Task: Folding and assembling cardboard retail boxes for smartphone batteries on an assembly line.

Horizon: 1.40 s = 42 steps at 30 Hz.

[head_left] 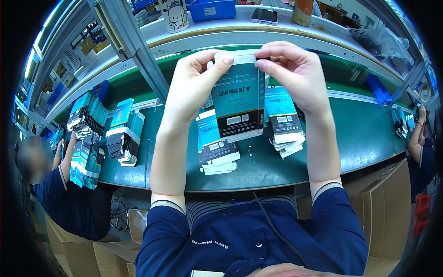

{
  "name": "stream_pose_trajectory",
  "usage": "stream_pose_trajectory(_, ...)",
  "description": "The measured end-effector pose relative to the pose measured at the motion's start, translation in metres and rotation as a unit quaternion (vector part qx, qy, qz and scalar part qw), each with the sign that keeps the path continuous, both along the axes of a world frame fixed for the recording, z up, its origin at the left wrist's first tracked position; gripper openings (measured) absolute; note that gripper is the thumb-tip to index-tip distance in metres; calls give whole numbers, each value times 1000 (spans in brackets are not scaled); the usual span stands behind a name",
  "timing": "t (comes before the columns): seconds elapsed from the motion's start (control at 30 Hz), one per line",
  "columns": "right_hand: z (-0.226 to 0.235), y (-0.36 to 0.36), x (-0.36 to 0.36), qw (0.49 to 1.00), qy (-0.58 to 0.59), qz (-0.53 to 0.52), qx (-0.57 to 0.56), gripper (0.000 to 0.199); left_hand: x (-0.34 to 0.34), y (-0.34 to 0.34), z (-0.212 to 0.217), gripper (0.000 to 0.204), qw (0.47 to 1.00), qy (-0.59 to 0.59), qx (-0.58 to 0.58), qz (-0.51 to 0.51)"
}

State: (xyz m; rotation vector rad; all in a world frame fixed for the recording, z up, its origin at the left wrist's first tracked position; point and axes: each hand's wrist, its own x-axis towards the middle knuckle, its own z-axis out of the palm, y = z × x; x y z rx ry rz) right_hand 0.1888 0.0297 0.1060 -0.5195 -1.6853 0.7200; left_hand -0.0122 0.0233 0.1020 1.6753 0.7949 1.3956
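Observation:
A teal and black phone battery box [237,99] is held up in front of me, its printed face toward me. My left hand [196,76] pinches the top left corner, thumb on the white flap [244,57]. At the top right corner, my right hand [297,74] grips the same flap between thumb and fingers. Below and left of the held box lies a stack of flat teal and black cartons [214,143]. Another stack of flat cartons [282,117] rests to its right, near my right wrist.
Banded carton bundles [124,131] stand on the green table [258,171] at left, beside a co-worker [69,194]. A second person [420,147] works at far right. A shelf [221,32] across the back carries a phone [264,16] and blue bin [212,10]. Cardboard boxes [387,212] stand below.

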Motion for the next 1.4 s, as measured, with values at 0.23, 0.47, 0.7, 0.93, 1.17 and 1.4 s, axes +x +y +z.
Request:
stream_pose_trajectory(0.23, -9, -8, -20, 992, 73, -52, 86, 9, 13, -20, 4, 27, 995, -62, -66, -44)
stream_pose_trajectory(0.47, -5, -14, -22, 989, 122, -19, 79, 24, 22, -33, 4, 30, 992, -103, -17, -64)
stream_pose_trajectory(0.7, -10, -10, -24, 983, 86, -72, 143, 23, 22, -35, 3, 29, 996, -80, 0, -40)
stream_pose_trajectory(0.93, -12, -12, -24, 975, 67, -92, 194, 23, 22, -40, 6, 28, 994, -94, 16, -55)
stream_pose_trajectory(1.17, -16, -13, -32, 967, 142, -72, 199, 25, 23, -45, 7, 29, 992, -106, 23, -60)
stream_pose_trajectory(1.4, -13, -22, -34, 969, 129, -101, 183, 26, 27, -46, 4, 29, 992, -107, 31, -60)
